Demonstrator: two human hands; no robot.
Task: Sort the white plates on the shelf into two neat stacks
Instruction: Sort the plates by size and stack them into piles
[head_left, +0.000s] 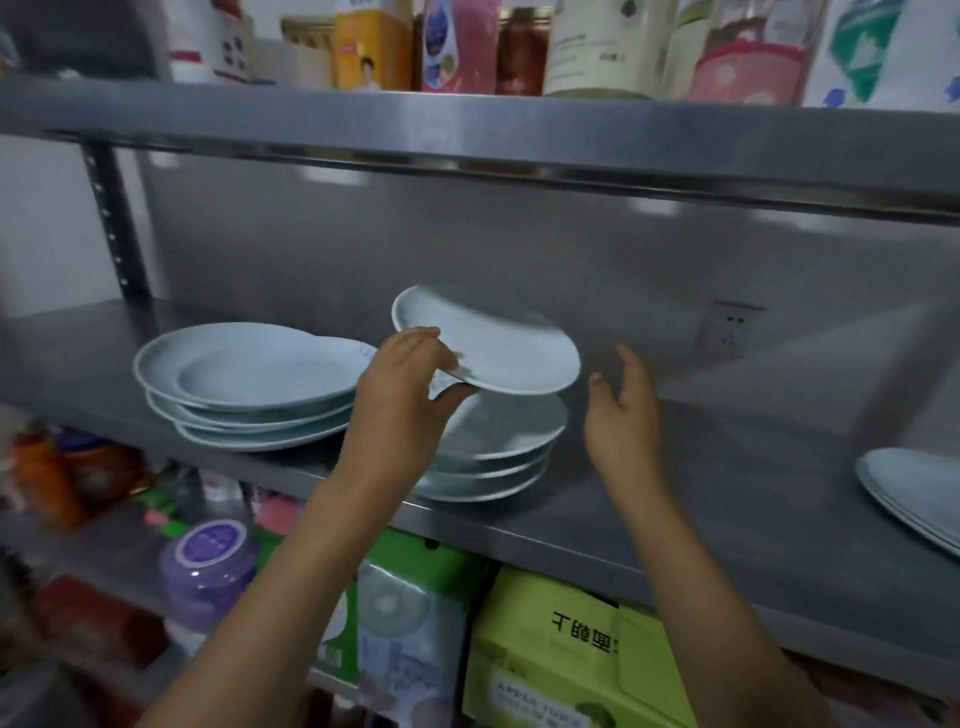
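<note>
A white plate hangs tilted in the air above the middle stack of plates, pinched at its near-left rim by my left hand. My right hand hovers just right of that stack with fingers apart, holding nothing and not touching the plate. A second stack of white plates sits to the left on the steel shelf. More white plates lie at the right edge of the view, partly cut off.
The upper shelf carries bottles and packages close overhead. A wall socket sits on the back panel. Under the plate shelf are green boxes, a purple jar and other goods. A shelf post stands at left.
</note>
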